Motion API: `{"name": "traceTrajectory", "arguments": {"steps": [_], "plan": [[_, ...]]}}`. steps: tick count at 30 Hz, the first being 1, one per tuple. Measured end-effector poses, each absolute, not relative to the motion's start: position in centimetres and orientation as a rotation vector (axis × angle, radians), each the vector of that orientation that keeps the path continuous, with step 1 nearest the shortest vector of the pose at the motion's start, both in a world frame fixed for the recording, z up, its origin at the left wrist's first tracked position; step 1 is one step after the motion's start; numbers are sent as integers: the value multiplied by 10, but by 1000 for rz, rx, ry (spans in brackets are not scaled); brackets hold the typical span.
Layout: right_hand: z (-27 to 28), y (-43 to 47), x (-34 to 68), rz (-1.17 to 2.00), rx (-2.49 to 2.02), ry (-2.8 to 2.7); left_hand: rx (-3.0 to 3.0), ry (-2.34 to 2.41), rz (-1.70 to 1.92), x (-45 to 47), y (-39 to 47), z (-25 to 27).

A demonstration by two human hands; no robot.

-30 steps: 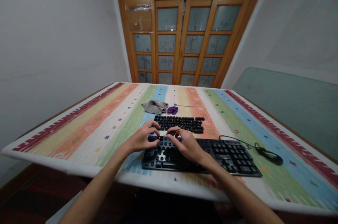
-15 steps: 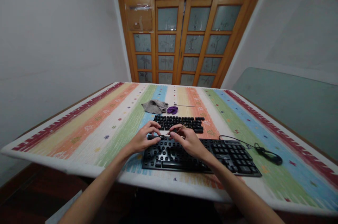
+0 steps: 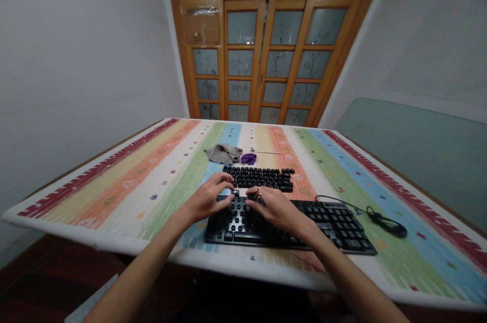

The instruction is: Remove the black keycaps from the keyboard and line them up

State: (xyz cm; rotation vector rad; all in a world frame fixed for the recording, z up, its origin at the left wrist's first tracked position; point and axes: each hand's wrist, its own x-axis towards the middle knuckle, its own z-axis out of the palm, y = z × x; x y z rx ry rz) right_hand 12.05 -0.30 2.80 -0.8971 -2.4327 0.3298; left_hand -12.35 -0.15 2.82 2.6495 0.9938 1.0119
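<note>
The left hand is seen in nearly the same place as half a second ago, at the left end of the keyboard; a small dark piece now shows just beyond its fingertips. The right hand is lowered slightly over the keyboard's middle, and the thin line seen earlier between the two hands can no longer be made out.

On the left, thumb and forefinger are held apart, with a narrow gap; whether the dark piece is gripped cannot be told. On the right, thumb and forefinger are brought close together, but what lies between them is hidden.

Behind the hands, a grey cloth is laid beside a purple bundle. Next, black keycaps are arranged in rows beyond the keyboard, with a thin rod placed farther back. Part of the keyboard is covered by the right hand; its left section is stripped to small stubs. At far right, a bundled cable is left on the striped tablecloth.
</note>
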Motion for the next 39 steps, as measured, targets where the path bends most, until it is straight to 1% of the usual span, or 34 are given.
{"name": "traceTrajectory", "arguments": {"steps": [5,11,18,39], "plan": [[37,-6,128,354,-932,-2316,2745,1154,980,-140,24,15],[37,-8,130,396,-916,-2276,2899,1244,786,-141,41,-3],[37,-12,129,372,-855,-2283,2934,1299,640,-136,47,-6],[41,-16,127,481,-846,-2317,2841,1355,569,-137,50,-5]]}}
